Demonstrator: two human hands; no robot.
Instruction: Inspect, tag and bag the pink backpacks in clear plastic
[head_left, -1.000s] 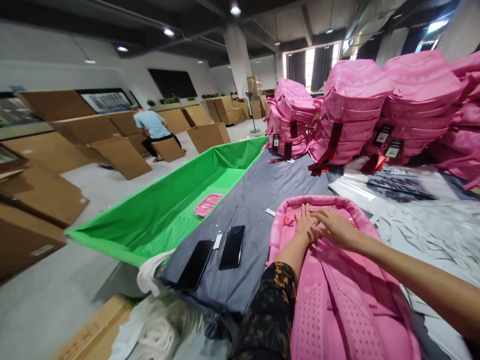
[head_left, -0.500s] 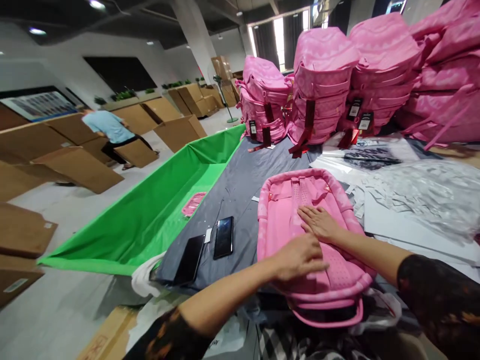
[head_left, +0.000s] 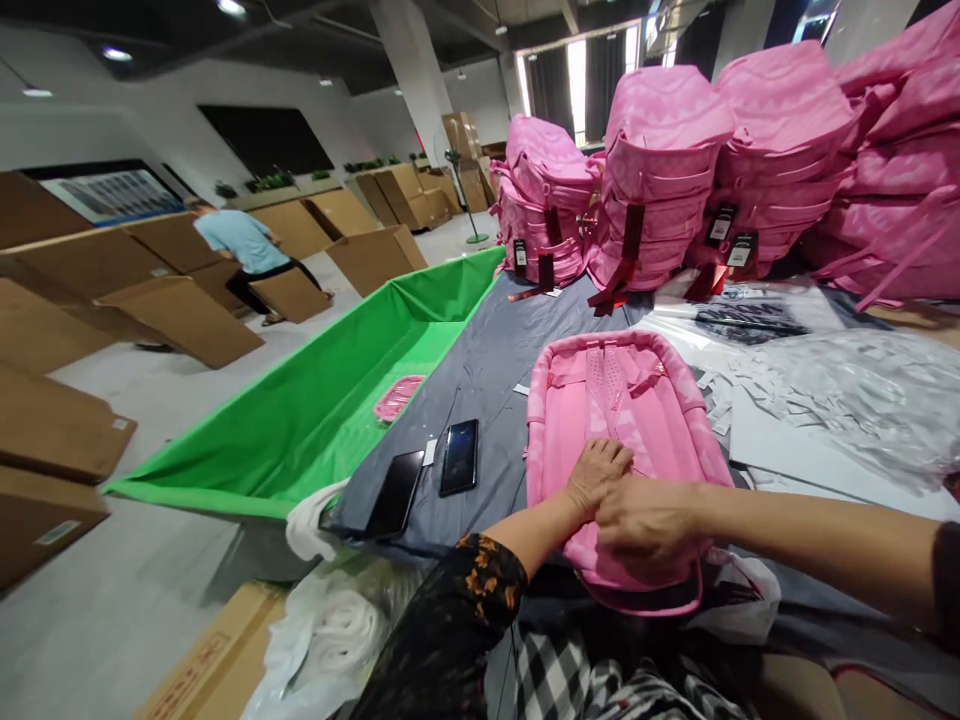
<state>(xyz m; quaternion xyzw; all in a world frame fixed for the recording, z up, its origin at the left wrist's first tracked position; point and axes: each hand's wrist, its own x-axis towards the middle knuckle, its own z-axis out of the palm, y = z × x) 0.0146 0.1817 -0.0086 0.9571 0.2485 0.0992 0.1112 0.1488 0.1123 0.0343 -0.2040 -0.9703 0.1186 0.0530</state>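
Observation:
A pink backpack (head_left: 551,440) lies flat on the dark-covered table, its back panel and shoulder straps facing up and its top loop towards me. Stretched over the middle of the panel, my left hand (head_left: 598,474) rests with its fingers against the straps. My right hand (head_left: 649,518) is closed just below and to the right of it, nearly touching the left wrist. Whatever its fingers pinch is hidden under the hand. The carrying loop (head_left: 664,608) hangs at the near edge.
Two phones (head_left: 459,457) lie left of the backpack. A green fabric bin (head_left: 300,420) runs along the table's left side. Stacked pink backpacks (head_left: 664,170) stand at the back, clear plastic bags (head_left: 862,390) at right. A person in a blue shirt (head_left: 236,240) bends among cardboard boxes (head_left: 180,315).
My left hand has shifted up the panel and turned flatter. My right hand has drawn down towards me from the panel's middle and closed. The view has shifted slightly.

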